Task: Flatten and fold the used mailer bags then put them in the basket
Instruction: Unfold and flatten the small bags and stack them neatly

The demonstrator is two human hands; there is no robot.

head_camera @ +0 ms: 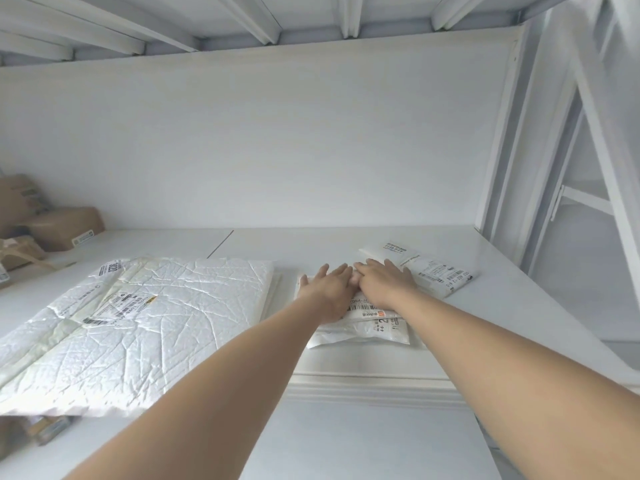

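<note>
Head view: both arms reach fwd over a white desk (502,306). The left hand (329,289) and right hand (384,284) lie side by side w/ fingers straight, palms down, pressing flat on a small white mailer bag (367,327) and gripping nothing. That bag sits dead centre, its labelled near end sticking out toward 6 o'clock and looking a bit puffy. At 9 o'clock of the hands, just beside them, lies a big crinkled mailer (156,313), spread out but not folded. At 2 o'clock, near the right fingertips, sits an already folded bag (426,268) w/ a barcode label up. Brown cardboard boxes (65,226) are stacked at 10 o'clock, well apart. No basket in view. Judged step: flattening the small bag before folding, so the task looks early on. Risks: slick plastic on a smooth desk could skate away toward 12 o'clock if the push goes fwd rather than down. Trapped air may bunch at the near end and spring the fold open. A wide sweep by the right hand could knock the folded bag at 2 o'clock. The big mailer's near-left corner seems to hang past the desk edge at 7 o'clock, so an elbow bump might drag it off.
</note>
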